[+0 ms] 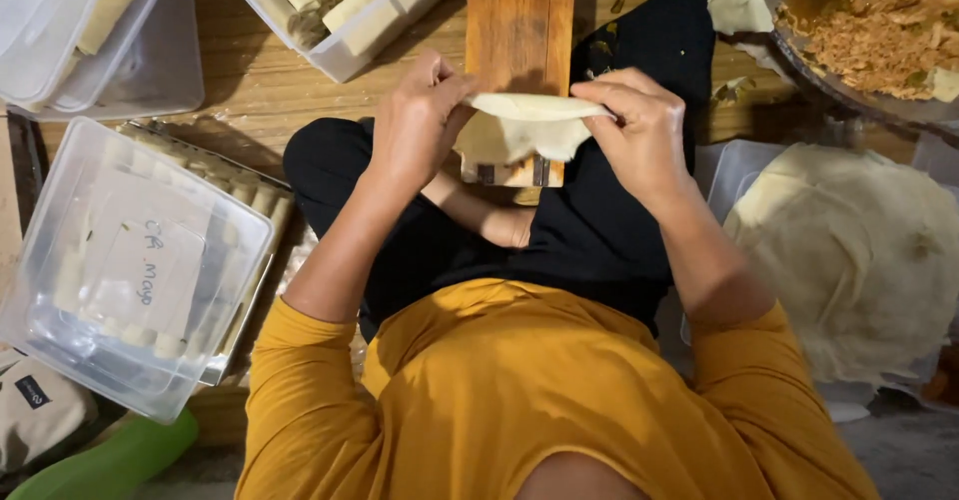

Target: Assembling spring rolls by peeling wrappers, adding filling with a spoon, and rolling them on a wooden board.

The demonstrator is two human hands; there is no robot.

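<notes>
A thin pale wrapper is held betw. both hands over a wooden board. L hand is pinched shut on its left edge, R hand on its right edge w/ fingers curled; the sheet sags in the middle and hides part of the board. Crossed legs in black lie under the hands.

Around: 1 bowl of brown filling top right, a stack of round wrappers at right, 1 open tub of finished rolls up top. At left, 1 lidded tub, 1 clear lid laid over a tray of rolls, hiding most of them. 1 green object bottom left.
</notes>
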